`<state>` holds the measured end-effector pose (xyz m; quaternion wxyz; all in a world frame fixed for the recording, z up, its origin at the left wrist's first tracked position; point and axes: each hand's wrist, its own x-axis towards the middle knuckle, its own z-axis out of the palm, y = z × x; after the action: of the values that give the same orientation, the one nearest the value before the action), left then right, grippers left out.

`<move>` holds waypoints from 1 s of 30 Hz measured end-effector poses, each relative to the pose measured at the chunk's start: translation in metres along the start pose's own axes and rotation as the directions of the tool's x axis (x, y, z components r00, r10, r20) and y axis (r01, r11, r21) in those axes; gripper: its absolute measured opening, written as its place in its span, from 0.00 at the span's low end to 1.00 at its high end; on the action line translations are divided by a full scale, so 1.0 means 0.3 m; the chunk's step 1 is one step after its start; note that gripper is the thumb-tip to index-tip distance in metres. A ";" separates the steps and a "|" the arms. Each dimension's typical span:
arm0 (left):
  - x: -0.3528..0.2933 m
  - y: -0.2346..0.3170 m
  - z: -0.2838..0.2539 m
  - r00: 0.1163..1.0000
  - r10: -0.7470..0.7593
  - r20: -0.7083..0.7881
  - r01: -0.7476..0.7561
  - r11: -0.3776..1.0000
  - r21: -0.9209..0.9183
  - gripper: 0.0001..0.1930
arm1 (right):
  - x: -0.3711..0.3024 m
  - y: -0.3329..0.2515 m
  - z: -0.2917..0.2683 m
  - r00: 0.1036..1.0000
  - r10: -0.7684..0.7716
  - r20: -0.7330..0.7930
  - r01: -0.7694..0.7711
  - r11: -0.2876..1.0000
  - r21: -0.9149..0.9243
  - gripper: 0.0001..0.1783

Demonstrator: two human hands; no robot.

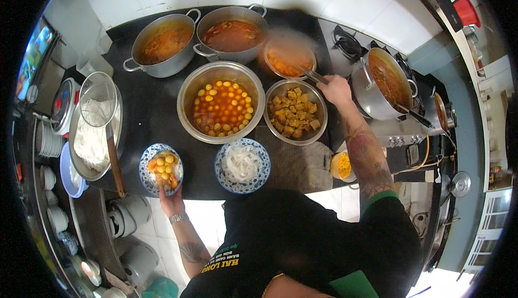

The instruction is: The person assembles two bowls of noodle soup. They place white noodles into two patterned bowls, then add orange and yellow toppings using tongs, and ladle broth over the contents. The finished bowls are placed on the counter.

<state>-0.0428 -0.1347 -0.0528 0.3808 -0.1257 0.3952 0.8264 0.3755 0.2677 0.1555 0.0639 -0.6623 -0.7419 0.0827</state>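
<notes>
While the left hand (172, 203) grasps the near edge of a filled bowl (143, 170) at the front left of the dark worktop (148, 101), the right hand (336, 90) is closed around metal tongs (312, 74), their tips at a pan of orange food (286, 63) blurred by steam. Judging by the contents, the filled bowl already has toppings, though whether its portion is complete cannot be told; a second bowl (219, 173), to its right and well apart, contains only white noodles (242, 164), so its toppings are yet to be added. The filled bowl is round, white with blue patterning, and holds a small cluster of glossy yellow balls (163, 163) resembling eggs among orange pieces. What lies beneath them is hidden. The second bowl has similar blue patterning, its pale strands loosely heaped.
</notes>
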 end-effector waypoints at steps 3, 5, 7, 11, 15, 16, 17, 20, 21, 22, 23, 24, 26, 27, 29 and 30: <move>-0.014 -0.022 0.009 0.998 0.058 0.011 -0.059 0.992 0.109 0.37 | 0.064 -0.037 0.028 0.999 -0.008 -0.047 0.008 1.000 -0.015 0.20; -0.047 -0.042 0.014 0.999 0.014 0.032 -0.018 0.991 0.130 0.40 | 0.102 -0.065 0.053 0.998 -0.013 -0.063 0.010 0.998 -0.055 0.21; -0.081 -0.053 0.034 0.987 -0.140 -0.082 0.149 0.980 0.130 0.43 | 0.130 -0.091 0.083 0.999 -0.029 -0.028 0.027 0.996 -0.088 0.22; -0.214 -0.186 0.108 0.887 -0.456 0.067 0.385 0.813 0.437 0.33 | 0.167 -0.140 0.144 0.995 -0.102 -0.008 0.098 0.977 -0.190 0.19; -0.273 -0.318 0.208 0.772 -0.630 0.083 0.459 0.643 0.613 0.31 | 0.163 -0.156 0.154 0.992 -0.125 0.011 0.123 0.949 -0.292 0.14; -0.274 -0.340 0.222 0.752 -0.652 0.100 0.463 0.629 0.625 0.29 | 0.152 -0.150 0.141 0.993 -0.115 0.002 0.112 0.959 -0.261 0.14; -0.275 -0.357 0.231 0.762 -0.642 0.079 0.461 0.625 0.629 0.28 | 0.133 -0.141 0.129 0.990 -0.133 -0.041 0.120 0.965 -0.233 0.14; -0.271 -0.384 0.230 0.792 -0.604 0.090 0.456 0.683 0.571 0.27 | 0.052 -0.086 0.067 0.973 -0.159 -0.167 0.135 0.980 -0.146 0.16; -0.270 -0.384 0.223 0.804 -0.590 0.065 0.474 0.704 0.529 0.27 | 0.026 -0.062 0.040 0.972 -0.151 -0.178 0.142 0.988 -0.066 0.18; -0.263 -0.386 0.223 0.807 -0.590 0.030 0.505 0.716 0.482 0.27 | -0.003 -0.039 0.017 0.974 -0.135 -0.180 0.133 0.991 -0.019 0.18; -0.267 -0.366 0.209 0.812 -0.580 0.065 0.463 0.708 0.533 0.27 | -0.033 -0.013 -0.009 0.971 -0.132 -0.199 0.141 0.989 0.034 0.19; -0.270 -0.347 0.199 0.798 -0.597 0.078 0.509 0.738 0.444 0.28 | -0.066 0.015 -0.033 0.966 -0.134 -0.223 0.156 0.984 0.085 0.19; -0.276 -0.262 0.167 0.779 -0.619 0.101 0.496 0.707 0.505 0.30 | -0.133 0.061 -0.085 0.972 -0.123 -0.199 0.165 0.964 0.207 0.19; -0.289 -0.224 0.154 0.803 -0.573 0.162 0.458 0.768 0.448 0.31 | -0.167 0.082 -0.115 0.969 -0.160 -0.189 0.207 0.941 0.268 0.19; -0.297 -0.131 0.135 0.810 -0.568 0.146 0.489 0.792 0.365 0.35 | -0.247 0.101 -0.173 0.964 -0.206 -0.167 0.259 0.871 0.418 0.18; -0.310 -0.095 0.130 0.815 -0.498 0.295 0.394 0.851 0.348 0.29 | -0.292 0.102 -0.204 0.969 -0.203 -0.141 0.247 0.827 0.506 0.17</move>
<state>0.0448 -0.1434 0.0043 0.6471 -0.0026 0.3831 0.6591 0.4277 0.1864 0.2103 0.2794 -0.5311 -0.7615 0.2448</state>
